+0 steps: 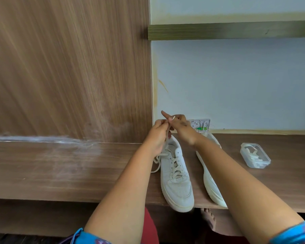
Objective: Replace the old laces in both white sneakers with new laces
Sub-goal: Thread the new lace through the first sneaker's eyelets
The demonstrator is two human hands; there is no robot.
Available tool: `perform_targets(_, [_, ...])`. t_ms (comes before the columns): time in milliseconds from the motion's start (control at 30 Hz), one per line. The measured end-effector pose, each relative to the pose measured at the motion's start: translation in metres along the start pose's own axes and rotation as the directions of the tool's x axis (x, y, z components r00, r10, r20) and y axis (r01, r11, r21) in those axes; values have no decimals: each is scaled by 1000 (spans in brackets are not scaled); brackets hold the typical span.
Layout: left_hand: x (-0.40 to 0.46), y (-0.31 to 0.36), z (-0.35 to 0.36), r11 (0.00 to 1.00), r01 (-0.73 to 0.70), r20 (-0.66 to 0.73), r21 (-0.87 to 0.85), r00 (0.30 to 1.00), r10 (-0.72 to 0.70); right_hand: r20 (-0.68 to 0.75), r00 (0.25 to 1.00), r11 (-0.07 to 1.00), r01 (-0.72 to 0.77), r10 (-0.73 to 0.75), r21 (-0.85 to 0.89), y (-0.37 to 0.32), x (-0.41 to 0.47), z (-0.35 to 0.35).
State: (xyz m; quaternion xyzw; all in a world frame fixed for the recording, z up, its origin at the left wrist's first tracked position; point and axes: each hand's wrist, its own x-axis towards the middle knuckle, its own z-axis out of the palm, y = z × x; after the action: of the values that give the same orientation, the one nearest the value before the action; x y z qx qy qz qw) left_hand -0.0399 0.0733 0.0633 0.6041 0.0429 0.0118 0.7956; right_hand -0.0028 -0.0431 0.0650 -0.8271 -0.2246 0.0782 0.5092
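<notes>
Just right of the frame's centre, two white sneakers stand side by side on a brown wooden shelf (60, 166), toes pointing toward the lower edge of the frame. The left sneaker (176, 180) is in full view, toe slightly overhanging the shelf's front edge, and an off-white lace (174, 166) is still threaded through its eyelets, with loose loops spilling off its left side onto the wood. The right sneaker (209, 182) is largely covered by the person's right forearm, so only its side and sole rim show (whether it carries a lace cannot be told). Both hands meet above the heel end of the left sneaker, near the middle of the frame. The left hand (157, 136) has its fingers curled around a strand of the lace that rises from the shoe. The right hand (180, 125) pinches the lace's tip between thumb and fingers, with the index finger pointing up and left; the pale end of the lace sticks out just above the thumb. At the right of the frame, well apart from the shoes, a clear plastic container (255, 155) rests on the shelf with whitish laces coiled inside. A wall socket (201, 125) sits behind the right hand, against the pale blue wall (236, 81). A wood-grain panel (69, 67) fills the upper left.
</notes>
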Motion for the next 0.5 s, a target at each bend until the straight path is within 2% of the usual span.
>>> perform_targets(67, [-4,1,-7,993,115,110,-10,987,-113,2,1000,999,7,-7,-45,7,0,1])
perform_targets(133, [-2,-1,-12,992,122,137,37,983,-126,-70,997,1000,-16,14,-23,15,1,1])
perform_targets(200, [0,-1,-16,949,29,39,313,998,-44,-188,981,996,-54,39,-74,28,0,0])
perform_targets(233, [2,-2,-19,865,-13,-3,501,1000,17,-182,982,982,-72,40,-176,35,-3,-1])
perform_targets(267, [4,-5,-22,726,-44,-18,686,997,77,-118,991,954,-87,55,-288,41,-7,-1])
perform_targets(300, [7,-9,-25,571,-59,-4,819,994,108,-13,997,915,-78,79,-395,48,-11,1])
perform_targets(333, [9,-14,-27,461,-61,13,885,994,106,77,988,875,-80,132,-477,52,-16,4])
perform_targets(400, [11,-22,-27,404,-62,43,913,997,57,88,983,843,-93,163,-530,57,-26,10])
perform_targets(500, [15,-31,-21,371,-105,90,923,994,59,-78,992,927,-125,104,-355,67,-31,15])
